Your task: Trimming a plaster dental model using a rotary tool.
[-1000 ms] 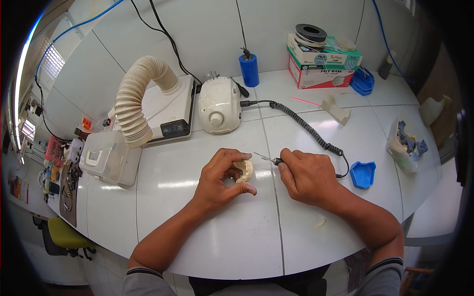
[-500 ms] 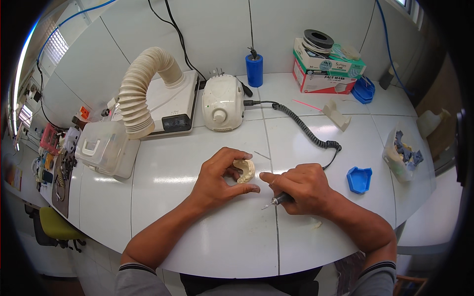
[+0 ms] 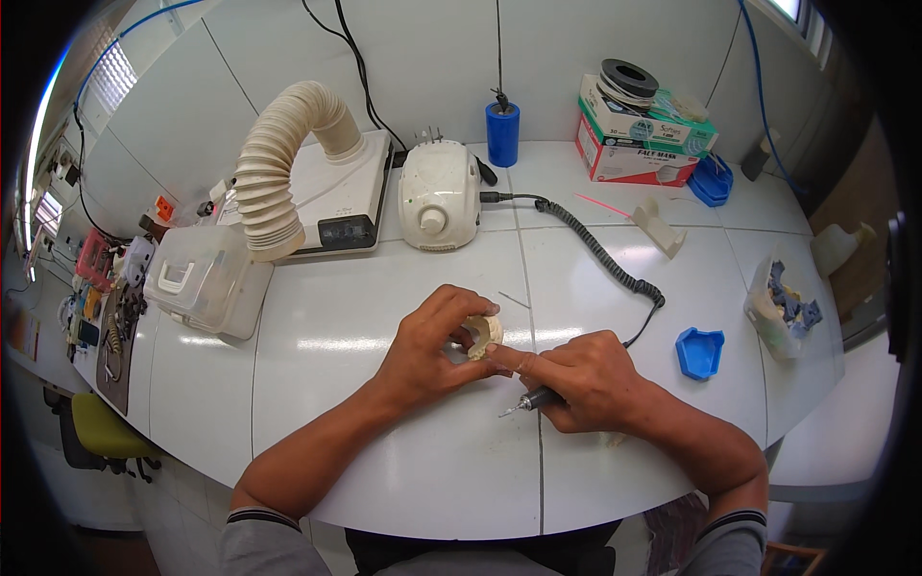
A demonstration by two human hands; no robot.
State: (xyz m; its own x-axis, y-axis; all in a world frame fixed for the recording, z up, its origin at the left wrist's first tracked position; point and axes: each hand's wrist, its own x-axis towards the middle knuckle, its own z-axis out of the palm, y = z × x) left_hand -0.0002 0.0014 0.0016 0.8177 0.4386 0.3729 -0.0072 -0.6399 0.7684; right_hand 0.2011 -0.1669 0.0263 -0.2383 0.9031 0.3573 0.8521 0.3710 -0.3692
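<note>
My left hand [image 3: 432, 348] is closed around a cream horseshoe-shaped dental cast [image 3: 486, 331], its thumb below and fingers above. My right hand [image 3: 586, 379] grips a dark rotary handpiece [image 3: 544, 396] with a silver tip angled down to the left over the table. Its index finger reaches out to the cast's lower right edge and appears to touch it. A coiled black cord [image 3: 600, 250] runs from the handpiece up to a white control box [image 3: 438, 197]. A thin metal piece [image 3: 514, 300] lies just above the cast. An open blue tray [image 3: 699, 353] sits right of my right hand.
A white machine [image 3: 341, 211] with a ribbed hose [image 3: 264, 182] and a translucent case [image 3: 206, 283] stand at left. A blue cylinder [image 3: 502, 134], stacked boxes [image 3: 629, 154] and a small cream holder [image 3: 661, 230] are at the back. A tub [image 3: 778, 307] of blue-grey scraps stands at right.
My right hand has shifted the handpiece tip from beside the cast down toward the lower left, and its index finger has stretched out onto the cast. The view has shifted slightly.
</note>
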